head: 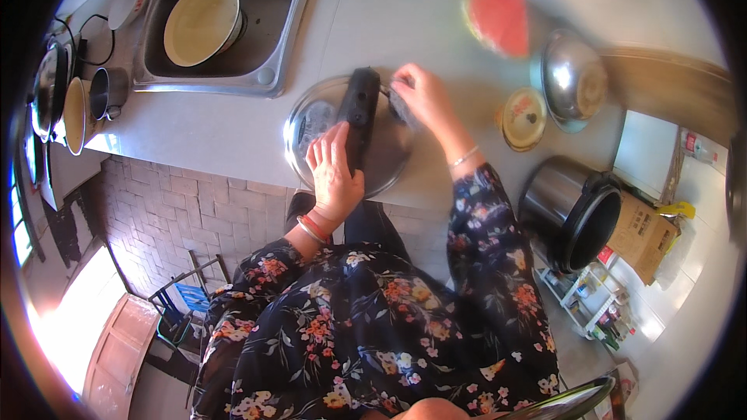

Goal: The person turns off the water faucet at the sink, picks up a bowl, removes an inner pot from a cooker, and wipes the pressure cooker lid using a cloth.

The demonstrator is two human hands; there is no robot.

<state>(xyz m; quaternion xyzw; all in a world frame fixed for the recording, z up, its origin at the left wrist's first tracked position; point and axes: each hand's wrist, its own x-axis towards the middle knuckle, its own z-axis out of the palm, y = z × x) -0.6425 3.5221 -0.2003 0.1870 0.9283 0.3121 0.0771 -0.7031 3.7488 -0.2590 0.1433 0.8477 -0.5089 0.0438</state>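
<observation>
A round steel pressure-cooker lid point(385, 157) with a long black handle point(360, 105) across it lies on the counter near its front edge. My left hand point(337, 163) rests on the lid, its fingers spread against the left side of the handle and its thumb near the handle's lower end. My right hand point(421, 93) pinches a dark grey scouring pad point(401, 106) at the lid's upper right rim. How firmly the pad touches the rim cannot be told.
A steel sink point(274, 23) at upper left holds a cream enamel basin point(201, 23). To the right are a cut watermelon point(499, 17), an upturned metal bowl point(575, 81), a lidded enamel pot point(524, 119) and a dark-rimmed cooker pot point(569, 213). Pans and bowls line the left.
</observation>
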